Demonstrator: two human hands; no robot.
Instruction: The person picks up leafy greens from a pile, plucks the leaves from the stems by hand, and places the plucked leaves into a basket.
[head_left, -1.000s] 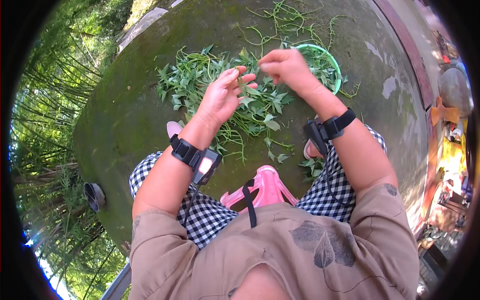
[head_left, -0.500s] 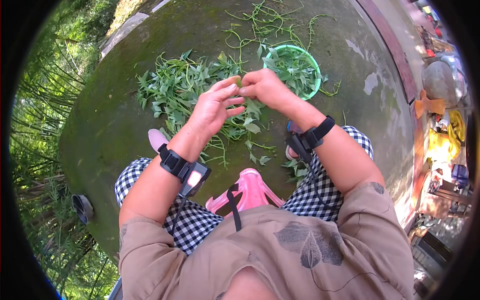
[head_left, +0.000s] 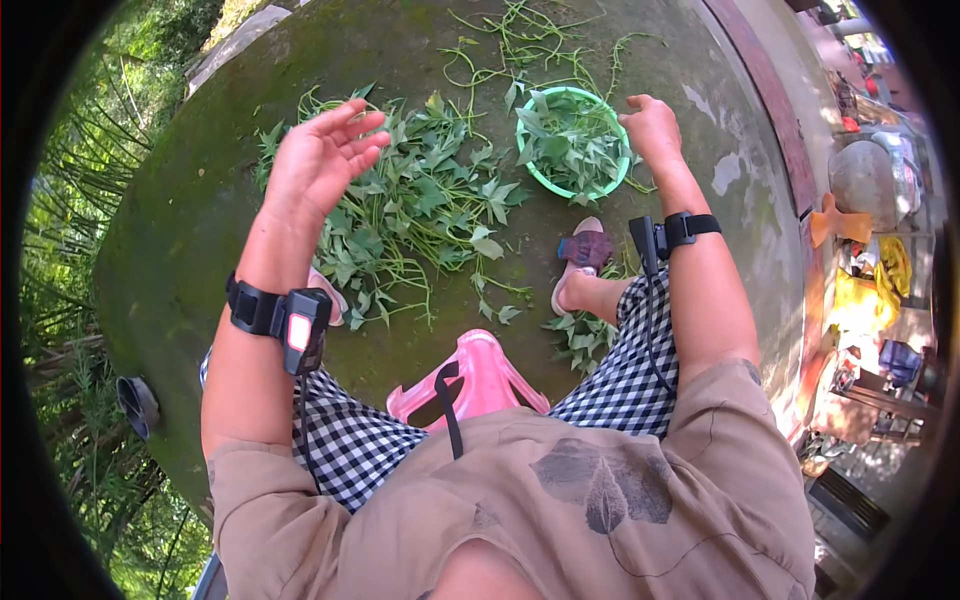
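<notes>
My left hand [head_left: 325, 155] is raised above the left edge of a pile of leafy green vines [head_left: 430, 195], its fingers apart and loosely bent, with nothing visible in it. Just beyond the right rim of a round green basket [head_left: 530, 172] is my right hand [head_left: 655, 132]. Its fingers are bent toward the basket, with a small gap between thumb and forefinger and nothing seen between them. Picked green leaves [head_left: 572, 145] fill much of the basket. Bare, thin green stems [head_left: 525, 45] lie scattered on the ground behind it.
A pink plastic stool [head_left: 480, 375] is between my legs. Sandalled feet [head_left: 582, 265] flank the pile, with more leaves [head_left: 585, 340] beside the right one. Bushes [head_left: 65, 300] border the mossy concrete on the left; household items and a yellow cloth [head_left: 865, 300] lie along the right.
My hands, together over the pile before, have parted. The left moved left and up; the right swung right, past the basket. The green piece between them is no longer visible.
</notes>
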